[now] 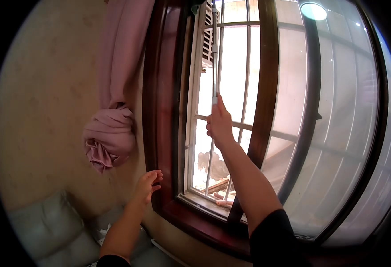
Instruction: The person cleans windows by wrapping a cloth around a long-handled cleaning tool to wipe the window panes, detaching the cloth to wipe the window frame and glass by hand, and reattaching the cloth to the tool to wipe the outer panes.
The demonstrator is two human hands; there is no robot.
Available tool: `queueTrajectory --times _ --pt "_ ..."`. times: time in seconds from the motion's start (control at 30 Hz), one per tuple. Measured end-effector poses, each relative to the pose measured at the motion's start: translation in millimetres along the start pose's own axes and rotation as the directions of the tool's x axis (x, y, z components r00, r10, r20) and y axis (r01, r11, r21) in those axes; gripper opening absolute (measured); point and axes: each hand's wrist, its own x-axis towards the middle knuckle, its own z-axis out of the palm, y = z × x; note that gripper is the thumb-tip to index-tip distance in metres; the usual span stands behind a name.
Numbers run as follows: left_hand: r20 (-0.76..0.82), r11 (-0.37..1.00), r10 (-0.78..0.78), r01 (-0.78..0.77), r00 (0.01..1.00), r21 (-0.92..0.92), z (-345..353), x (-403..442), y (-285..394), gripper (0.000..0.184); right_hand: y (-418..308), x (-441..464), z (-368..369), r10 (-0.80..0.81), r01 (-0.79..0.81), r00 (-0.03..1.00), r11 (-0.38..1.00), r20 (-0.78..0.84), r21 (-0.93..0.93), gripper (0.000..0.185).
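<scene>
My right hand (221, 125) is wrapped round a slim metal telescopic pole (214, 71) with grey joints. The pole stands nearly upright in the open part of the window, in front of the white window bars (245, 71). Its upper end runs out of view at the top. My left hand (149, 184) is lower down, beside the dark red wooden window frame (164, 133), with its fingers apart and nothing in them. Whether its fingertips touch the frame, I cannot tell.
A knotted pink curtain (111, 138) hangs left of the window. Grey sofa cushions (48, 227) are at the lower left. Sliding glass panes (342, 133) fill the right side. Outside, a louvred vent (208, 44) shows behind the bars, and rubble lies below.
</scene>
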Motion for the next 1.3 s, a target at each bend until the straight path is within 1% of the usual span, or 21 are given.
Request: queueTrajectory --times 0.07,0.13,0.27,0.3,0.33,0.37,0.43,0.47,0.5,0.57,0.6,0.77,0.83,0.87,0.9,1.0,1.03,1.1,1.17,1.23,1.3 --pt "-0.009 1.000 -0.016 0.016 1.000 -0.010 -1 -3 -2 0.028 13 1 3 -0.040 0.039 0.999 0.999 0.027 0.030 0.051" --pt "-0.003 0.999 -0.026 0.026 1.000 -0.040 -4 -4 -4 0.027 14 -8 -2 0.014 -0.016 0.999 0.999 0.038 0.051 0.051" --pt "0.048 0.993 -0.107 0.109 0.993 -0.036 -4 -16 -23 0.027 68 -55 -30 -0.028 0.017 0.997 0.988 -0.071 -0.152 0.048" --pt "0.057 0.989 -0.138 0.140 0.989 -0.037 -3 -18 -29 0.027 77 -78 -38 0.039 -0.054 0.996 0.981 -0.083 -0.185 0.048" --pt "0.067 0.984 -0.169 0.171 0.983 -0.037 -1 -21 -33 0.027 112 -97 -50 -0.047 0.021 0.996 0.952 -0.080 -0.306 0.047" --pt "0.067 0.984 -0.172 0.175 0.983 -0.036 5 -25 -33 0.027 125 -126 -57 -0.059 0.036 0.996 0.954 -0.069 -0.299 0.047" --pt "0.091 0.979 -0.202 0.203 0.975 -0.006 26 -34 -33 0.028 148 -186 -71 0.056 -0.061 0.998 0.987 -0.042 -0.150 0.048" --pt "0.087 0.978 -0.207 0.208 0.975 -0.005 36 -36 -37 0.028 173 -214 -81 -0.004 -0.006 0.999 0.971 -0.041 -0.239 0.046" --pt "0.131 0.977 -0.211 0.211 0.969 0.018 47 -35 -43 0.028 184 -246 -87 0.040 -0.046 0.998 0.983 -0.040 -0.175 0.045" --pt "0.236 0.978 -0.209 0.207 0.949 0.034 72 -35 -58 0.029 206 -309 -98 -0.058 0.045 0.997 0.966 -0.042 -0.255 0.045" --pt "0.258 0.975 -0.220 0.217 0.941 0.040 89 -41 -61 0.031 211 -341 -106 -0.012 0.001 0.999 0.944 -0.034 -0.329 0.049" --pt "0.479 0.962 -0.215 0.269 0.851 -0.047 162 -77 -84 0.039 234 -469 -129 0.139 -0.146 0.989 0.960 -0.046 -0.238 0.047" --pt "0.450 0.910 -0.354 0.414 0.820 -0.039 170 -87 -104 0.033 242 -504 -144 0.208 -0.206 0.978 0.949 -0.014 -0.238 0.049" --pt "0.447 0.876 -0.406 0.479 0.797 -0.060 169 -87 -124 0.031 248 -520 -150 0.344 -0.347 0.938 0.932 -0.044 -0.109 0.048" --pt "0.446 0.873 -0.410 0.484 0.796 -0.061 172 -92 -129 0.031 248 -527 -153 0.477 -0.476 0.877 0.879 -0.055 0.026 0.047" --pt "0.390 0.894 -0.403 0.447 0.828 -0.023 179 -94 -131 0.029 257 -521 -154 0.400 -0.401 0.911 0.916 -0.097 0.013 0.045" --pt "0.416 0.921 -0.338 0.388 0.844 -0.039 181 -88 -120 0.030 251 -508 -151 0.405 -0.406 0.909 0.914 -0.100 0.013 0.045" --pt "0.392 0.960 -0.233 0.275 0.890 -0.054 191 -75 -90 0.032 239 -467 -146 0.047 -0.046 0.999 0.957 -0.005 -0.287 0.045" --pt "0.350 0.982 -0.139 0.174 0.926 -0.070 199 -52 -57 0.036 226 -424 -130 0.077 -0.085 0.996 0.975 -0.043 -0.206 0.045" --pt "0.325 0.994 -0.055 0.081 0.944 -0.067 206 -15 -26 0.029 202 -373 -116 0.094 -0.103 0.993 0.986 -0.070 -0.130 0.046" --pt "0.327 0.990 0.035 0.011 0.944 -0.140 220 7 20 0.023 165 -329 -101 -0.031 -0.004 0.997 0.908 -0.076 -0.419 0.046"
